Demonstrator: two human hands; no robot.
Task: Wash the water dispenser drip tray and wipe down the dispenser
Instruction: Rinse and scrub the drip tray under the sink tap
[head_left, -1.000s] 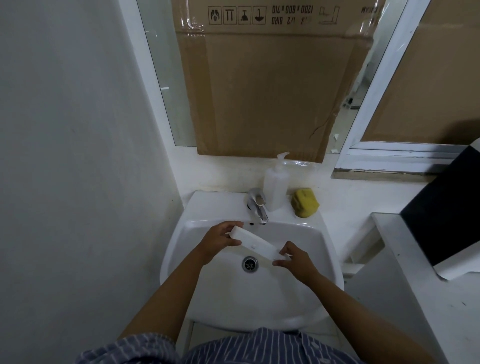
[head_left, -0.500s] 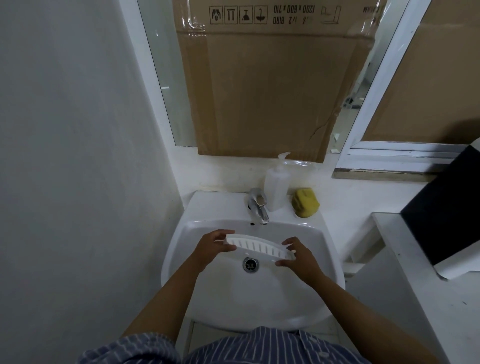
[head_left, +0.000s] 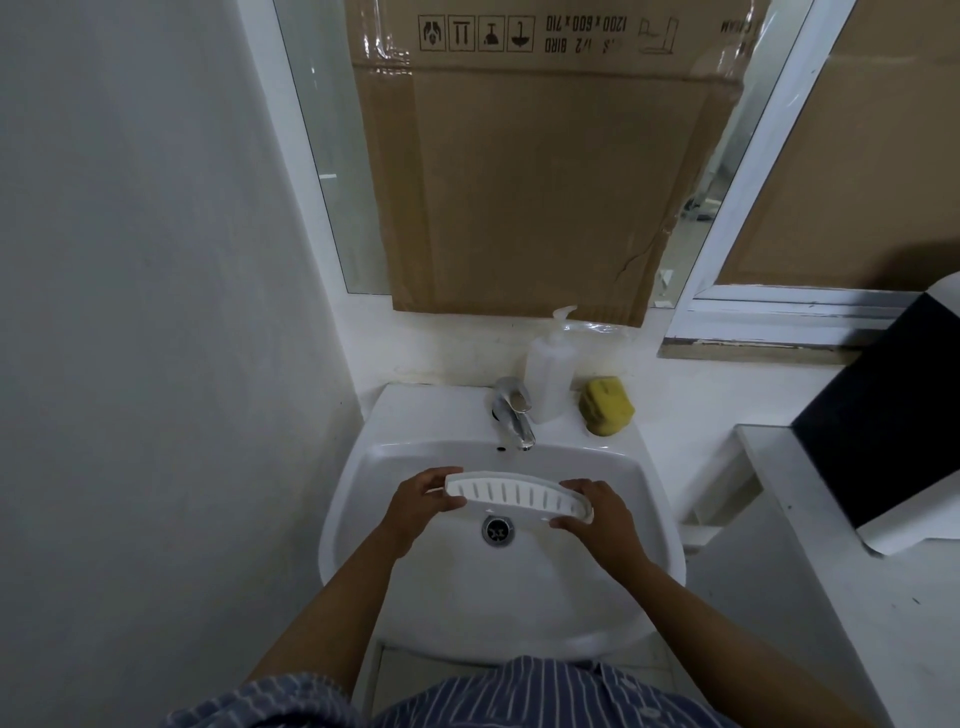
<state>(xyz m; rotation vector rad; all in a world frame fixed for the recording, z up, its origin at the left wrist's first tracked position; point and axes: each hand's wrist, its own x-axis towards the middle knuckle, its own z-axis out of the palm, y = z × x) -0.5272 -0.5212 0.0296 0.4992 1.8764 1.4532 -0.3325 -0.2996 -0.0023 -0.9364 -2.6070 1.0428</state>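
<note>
A white curved drip tray (head_left: 517, 493) with several slots hangs level over the white sink (head_left: 363, 467), just above the drain (head_left: 497, 530). My left hand (head_left: 421, 501) grips its left end, fingers curled over the edge. At the other end my right hand (head_left: 597, 514) holds the tray with thumb below and fingers above. The slotted top faces up toward me. A chrome faucet (head_left: 514, 415) stands behind the tray; no water shows from it.
A white soap pump bottle (head_left: 551, 371) and a yellow sponge (head_left: 605, 405) sit on the sink's back ledge. Brown cardboard (head_left: 535, 182) covers the mirror. A white wall lies close on the left, a counter (head_left: 857, 597) with a black-and-white object (head_left: 893, 415) on the right.
The tray has been turned from a tilted, underside-showing pose to level with its slotted face up. Both hands shifted slightly with it.
</note>
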